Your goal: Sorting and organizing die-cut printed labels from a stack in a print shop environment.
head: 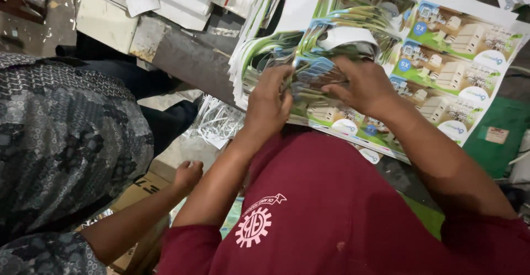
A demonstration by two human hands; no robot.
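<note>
My left hand (269,99) and my right hand (361,84) both grip a small bundle of printed labels (317,73), green, blue and white, held between them. The bundle rests on a large printed sheet (458,59) covered with rows of the same label design. A curled white strip (348,36) lies just beyond my fingers. My maroon shirt (331,203) fills the lower middle of the view.
A fanned stack of printed sheets (259,43) lies left of my hands on a grey bench (187,59). A co-worker in a patterned grey top (61,137) sits at left, their hand (187,175) over a cardboard box (141,189). White offcuts (218,123) lie below the bench.
</note>
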